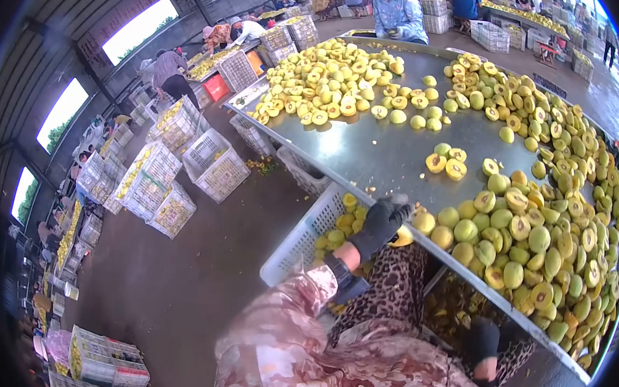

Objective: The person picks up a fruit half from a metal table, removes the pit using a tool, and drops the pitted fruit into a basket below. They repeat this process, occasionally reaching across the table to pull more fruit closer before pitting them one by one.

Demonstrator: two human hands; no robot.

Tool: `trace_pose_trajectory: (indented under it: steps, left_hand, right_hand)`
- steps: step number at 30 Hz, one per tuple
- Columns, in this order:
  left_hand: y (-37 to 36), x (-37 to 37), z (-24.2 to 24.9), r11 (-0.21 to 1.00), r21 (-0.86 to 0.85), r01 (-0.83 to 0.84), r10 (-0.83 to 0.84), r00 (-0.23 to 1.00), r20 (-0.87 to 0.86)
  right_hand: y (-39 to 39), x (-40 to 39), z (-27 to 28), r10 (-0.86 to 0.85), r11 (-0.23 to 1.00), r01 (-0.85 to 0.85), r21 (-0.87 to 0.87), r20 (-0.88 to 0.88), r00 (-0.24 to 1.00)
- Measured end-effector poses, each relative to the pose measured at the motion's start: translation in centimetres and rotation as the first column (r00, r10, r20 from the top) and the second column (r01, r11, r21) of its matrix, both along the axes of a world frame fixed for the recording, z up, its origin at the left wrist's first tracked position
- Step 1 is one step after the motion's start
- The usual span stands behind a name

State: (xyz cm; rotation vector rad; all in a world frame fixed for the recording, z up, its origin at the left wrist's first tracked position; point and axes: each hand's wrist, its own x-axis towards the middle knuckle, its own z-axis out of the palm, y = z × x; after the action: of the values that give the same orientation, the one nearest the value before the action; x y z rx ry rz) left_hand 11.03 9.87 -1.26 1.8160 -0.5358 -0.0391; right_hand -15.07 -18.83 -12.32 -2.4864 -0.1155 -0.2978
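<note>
My left hand (383, 223), in a dark glove, is at the near edge of the metal table (370, 158), above a white crate (308, 230) holding yellow-green fruit. Its fingers are curled; what they hold, if anything, is hidden. A yellow fruit piece (402, 236) lies just below the fingertips, and it is unclear whether they touch it. Halved fruits (531, 240) are heaped to the right of this hand. My right hand (483, 340), also dark-gloved, is low beside my leg, below the table edge; its fingers cannot be made out.
Across the table is a person in a blue patterned top (400, 13). More fruit (326, 78) is piled at the far left of the table. Stacked crates (147, 173) stand on the floor at left. Other people work at tables farther back.
</note>
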Motion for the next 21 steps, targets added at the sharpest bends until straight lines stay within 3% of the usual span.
trace_pose_trajectory:
  steps: [1, 2, 4, 7, 10, 12, 13, 14, 15, 16, 17, 19, 20, 21]
  left_hand:
    - [0.0, 3.2, -1.0, 0.974, 0.205, -0.099, 0.038, 0.958, 0.284]
    - [-0.8, 4.8, -0.9, 0.899, 0.368, -0.237, 0.009, 0.85, 0.527]
    - [-5.0, 8.5, 0.1, 0.884, 0.388, -0.261, -0.073, 0.743, 0.666]
    - [-11.9, 15.7, -2.0, 0.91, 0.389, -0.144, -0.117, 0.81, 0.574]
    - [-16.8, 19.0, -3.8, 0.55, 0.829, -0.1, -0.265, 0.92, 0.287]
    - [-19.7, 18.8, -5.1, 0.535, 0.839, -0.104, -0.309, 0.899, 0.309]
    - [-20.4, 18.2, -5.3, 0.524, 0.845, -0.11, -0.323, 0.892, 0.316]
    - [-21.3, 17.5, -4.5, 0.44, 0.889, -0.128, -0.292, 0.916, 0.277]
    - [-20.0, 17.7, -3.9, 0.545, 0.838, -0.027, -0.252, 0.948, 0.195]
    - [-18.1, 17.8, -3.1, 0.642, 0.762, 0.082, -0.237, 0.967, 0.097]
    - [-17.5, 19.1, -5.9, 0.682, 0.715, 0.154, -0.451, 0.858, 0.245]
    - [-16.6, 20.4, -8.4, 0.703, 0.654, 0.281, -0.702, 0.42, 0.575]
    - [-14.6, 18.9, -9.1, 0.832, 0.482, 0.274, -0.538, 0.607, 0.584]
    - [-14.1, 16.4, -6.5, 0.903, 0.227, 0.365, -0.413, 0.883, 0.224]
  right_hand:
    - [-0.6, 0.6, -0.2, -0.053, 0.986, 0.048, -0.157, -0.028, 0.998]
    - [-0.4, 1.4, 0.9, -0.074, 0.997, 0.073, -0.022, -0.056, 0.996]
    - [0.2, 3.3, 3.6, -0.119, 0.964, 0.145, 0.224, -0.125, 0.985]
    - [0.3, 5.0, 5.9, -0.13, 0.965, 0.156, 0.209, -0.131, 0.983]
    - [-0.4, 5.1, 4.4, -0.115, 0.985, 0.135, 0.105, -0.179, 0.977]
    - [-0.6, 4.7, 5.1, -0.087, 0.991, 0.114, 0.068, -0.314, 0.946]
    - [-0.5, 4.9, 4.7, -0.059, 0.986, 0.099, 0.135, -0.273, 0.96]
    - [-0.3, 5.0, 4.2, -0.034, 0.976, 0.081, 0.2, -0.227, 0.973]
    - [0.1, 5.1, 3.8, -0.026, 0.962, 0.072, 0.264, -0.176, 0.984]
    - [0.7, 5.4, 4.0, -0.023, 0.973, 0.057, 0.222, -0.154, 0.988]
    - [1.2, 5.4, 4.4, -0.043, 0.982, 0.068, 0.173, -0.148, 0.988]
    - [1.7, 5.8, 6.2, -0.054, 0.956, 0.049, 0.288, 0.011, 0.998]
    - [2.1, 5.8, 7.0, -0.12, 0.943, 0.083, 0.322, 0.094, 0.988]
    - [2.4, 5.9, 8.0, -0.173, 0.932, 0.102, 0.349, 0.18, 0.968]
